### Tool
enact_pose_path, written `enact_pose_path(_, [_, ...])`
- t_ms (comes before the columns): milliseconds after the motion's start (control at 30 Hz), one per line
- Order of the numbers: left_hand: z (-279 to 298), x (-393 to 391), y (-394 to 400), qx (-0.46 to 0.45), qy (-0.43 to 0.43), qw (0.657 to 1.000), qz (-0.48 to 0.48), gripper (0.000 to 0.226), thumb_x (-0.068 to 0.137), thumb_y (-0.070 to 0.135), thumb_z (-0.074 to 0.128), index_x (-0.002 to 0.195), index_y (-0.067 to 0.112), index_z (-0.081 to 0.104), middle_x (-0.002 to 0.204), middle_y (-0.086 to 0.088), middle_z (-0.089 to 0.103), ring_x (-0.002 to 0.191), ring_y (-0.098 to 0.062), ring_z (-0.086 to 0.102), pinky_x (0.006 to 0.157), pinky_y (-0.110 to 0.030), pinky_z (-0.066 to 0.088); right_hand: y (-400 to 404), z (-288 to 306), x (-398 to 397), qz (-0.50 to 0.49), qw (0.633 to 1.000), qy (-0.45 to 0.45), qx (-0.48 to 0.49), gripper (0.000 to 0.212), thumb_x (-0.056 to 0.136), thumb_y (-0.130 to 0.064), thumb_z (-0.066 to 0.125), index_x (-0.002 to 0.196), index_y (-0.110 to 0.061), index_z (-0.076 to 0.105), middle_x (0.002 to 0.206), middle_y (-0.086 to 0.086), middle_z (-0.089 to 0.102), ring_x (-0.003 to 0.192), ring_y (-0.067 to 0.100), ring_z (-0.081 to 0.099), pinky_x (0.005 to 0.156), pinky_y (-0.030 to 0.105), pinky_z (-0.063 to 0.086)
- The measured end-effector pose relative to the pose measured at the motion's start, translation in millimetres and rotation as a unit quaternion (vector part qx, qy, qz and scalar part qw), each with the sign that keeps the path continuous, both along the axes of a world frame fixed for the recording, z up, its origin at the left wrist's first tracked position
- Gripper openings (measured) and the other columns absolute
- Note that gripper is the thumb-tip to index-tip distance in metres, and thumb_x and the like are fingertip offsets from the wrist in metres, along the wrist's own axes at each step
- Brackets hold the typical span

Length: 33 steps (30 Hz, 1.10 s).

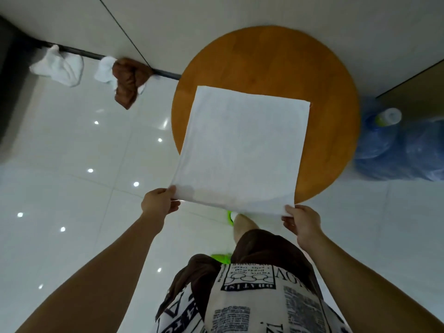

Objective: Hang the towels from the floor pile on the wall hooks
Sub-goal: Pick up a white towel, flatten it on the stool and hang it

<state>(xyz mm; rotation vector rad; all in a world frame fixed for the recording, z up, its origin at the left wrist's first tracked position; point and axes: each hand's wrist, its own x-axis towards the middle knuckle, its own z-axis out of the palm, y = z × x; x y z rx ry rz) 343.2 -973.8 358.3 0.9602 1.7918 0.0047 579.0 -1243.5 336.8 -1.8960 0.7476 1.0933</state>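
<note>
Here, the left hand (159, 200) and the right hand (303, 222) are each pinching a near corner of a white towel (242, 150), fingers clamped on the cloth, and are holding it spread flat above a round wooden table (331, 92). By the wall base, 3 more towels are lying on the glossy tiled floor (72, 164): a crumpled white towel (60, 66), a second white one (104, 70), and a brown towel (127, 80) draped partly over that second one. A blue water jug (403, 145) is standing just beside the table.
</note>
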Motion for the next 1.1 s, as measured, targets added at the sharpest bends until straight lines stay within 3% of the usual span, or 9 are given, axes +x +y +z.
enact_pose_path(167, [26.5, -76.0, -30.4, 0.04, -0.043, 0.995, 0.086, 0.017, 0.094, 0.018, 0.068, 0.097, 0.001, 0.068, 0.089, -0.021, 0.072, 0.078, -0.032, 0.074, 0.072, -0.036, 0.061, 18.7, 26.8, -28.1, 0.038, 0.997, -0.024, 0.058, 0.013, 0.09, -0.004, 0.068, 0.101, -0.008, 0.062, 0.085, 0.013, 0.067, 0.067, 0.023, 0.064, 0.067, 0.034, 0.056])
enact_pose_path(333, [58.4, -187.0, -72.9, 0.081, -0.067, 0.976, 0.193, 0.01, 0.091, 0.006, 0.067, 0.099, 0.0, 0.067, 0.093, -0.024, 0.071, 0.074, -0.033, 0.074, 0.07, -0.038, 0.061, 44.3, 60.4, -84.6, 0.172, 0.978, -0.032, 0.114, 0.018, 0.091, 0.0, 0.063, 0.103, -0.013, 0.06, 0.085, 0.014, 0.066, 0.066, 0.023, 0.062, 0.059, 0.03, 0.051])
enact_pose_path(500, [98.2, -306.7, -121.1, 0.127, -0.097, 0.93, 0.332, 0.02, 0.089, -0.003, 0.061, 0.101, 0.009, 0.071, 0.098, -0.023, 0.071, 0.08, -0.036, 0.074, 0.07, -0.037, 0.061, 92.1, 97.8, -168.8, 0.338, 0.927, -0.026, 0.164, 0.015, 0.094, 0.002, 0.057, 0.102, -0.009, 0.061, 0.08, 0.014, 0.062, 0.063, 0.02, 0.057, 0.055, 0.026, 0.048])
enact_pose_path(600, [124.2, -374.6, -154.0, 0.167, -0.118, 0.883, 0.422, 0.018, 0.09, -0.004, 0.061, 0.098, 0.005, 0.074, 0.1, -0.023, 0.071, 0.086, -0.035, 0.073, 0.075, -0.035, 0.061, 126.0, 122.7, -233.0, 0.418, 0.885, -0.023, 0.204, 0.012, 0.093, 0.002, 0.059, 0.095, -0.007, 0.066, 0.086, 0.015, 0.064, 0.065, 0.021, 0.06, 0.055, 0.023, 0.052])
enact_pose_path(667, [144.4, -417.8, -179.2, 0.2, -0.136, 0.845, 0.477, 0.016, 0.091, -0.005, 0.06, 0.098, 0.002, 0.072, 0.101, -0.023, 0.07, 0.09, -0.035, 0.073, 0.079, -0.035, 0.06, 144.4, 143.0, -281.0, 0.46, 0.855, -0.017, 0.238, 0.012, 0.091, 0.003, 0.061, 0.095, -0.005, 0.069, 0.09, 0.015, 0.067, 0.072, 0.024, 0.064, 0.066, 0.026, 0.055])
enact_pose_path(800, [177.3, -495.8, -235.9, 0.267, -0.118, 0.797, 0.528, 0.038, 0.078, -0.022, 0.054, 0.1, 0.005, 0.071, 0.103, -0.023, 0.071, 0.095, -0.03, 0.072, 0.091, -0.038, 0.058, 174.2, 186.8, -377.7, 0.556, 0.778, 0.02, 0.291, 0.018, 0.087, 0.005, 0.062, 0.101, -0.002, 0.071, 0.092, 0.018, 0.071, 0.083, 0.03, 0.07, 0.077, 0.033, 0.057])
enact_pose_path(933, [207.5, -561.0, -287.3, 0.329, -0.035, 0.749, 0.574, 0.023, 0.081, -0.007, 0.071, 0.094, 0.011, 0.073, 0.1, -0.016, 0.073, 0.096, -0.027, 0.072, 0.091, -0.039, 0.058, 199.0, 220.6, -472.4, 0.665, 0.663, 0.044, 0.341, 0.045, 0.075, 0.022, 0.053, 0.111, 0.0, 0.069, 0.095, 0.022, 0.072, 0.087, 0.031, 0.073, 0.079, 0.032, 0.058])
enact_pose_path(1000, [223.8, -589.1, -310.8, 0.355, 0.002, 0.715, 0.602, 0.014, 0.084, 0.003, 0.075, 0.095, 0.011, 0.073, 0.097, -0.014, 0.074, 0.091, -0.025, 0.073, 0.087, -0.038, 0.059, 207.6, 238.9, -520.5, 0.703, 0.604, 0.046, 0.372, 0.033, 0.081, 0.018, 0.059, 0.107, -0.001, 0.069, 0.096, 0.021, 0.072, 0.087, 0.031, 0.072, 0.08, 0.031, 0.06])
enact_pose_path(1100, [249.3, -625.0, -342.6, 0.377, 0.059, 0.673, 0.634, 0.017, 0.085, 0.012, 0.078, 0.1, 0.007, 0.073, 0.093, -0.012, 0.075, 0.084, -0.022, 0.074, 0.081, -0.035, 0.061, 219.6, 263.2, -590.9, 0.739, 0.529, 0.057, 0.412, 0.007, 0.09, -0.005, 0.069, 0.097, -0.006, 0.071, 0.096, 0.019, 0.074, 0.087, 0.03, 0.071, 0.083, 0.037, 0.058])
